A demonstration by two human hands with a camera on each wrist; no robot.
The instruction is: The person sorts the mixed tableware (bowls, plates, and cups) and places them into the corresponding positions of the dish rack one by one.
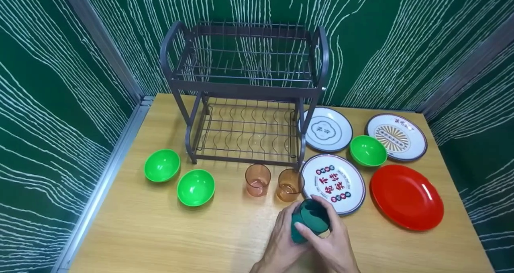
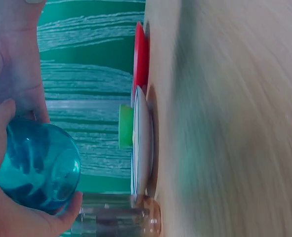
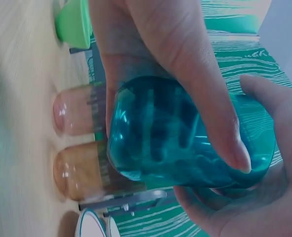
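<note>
Both hands grip one teal see-through glass (image 1: 306, 221) above the front part of the table. My left hand (image 1: 281, 235) wraps its left side and underside. The right hand (image 1: 336, 237) holds it from the right, thumb across its near side. In the left wrist view the glass (image 2: 39, 165) is raised off the tabletop. Fingers show through the wall of the glass (image 3: 160, 133) in the right wrist view. Just beyond the hands stand a pink glass (image 1: 258, 180) and an amber glass (image 1: 289, 184), both upright. A white plate with red lettering (image 1: 333, 180) lies right behind the held glass.
A dark two-tier dish rack (image 1: 245, 90) stands at the back. Two green bowls, one nearer (image 1: 196, 188) and one farther (image 1: 162, 165), sit left. At right are a red plate (image 1: 406, 196), another green bowl (image 1: 368, 150) and two patterned plates (image 1: 397, 136). Green walls enclose the table.
</note>
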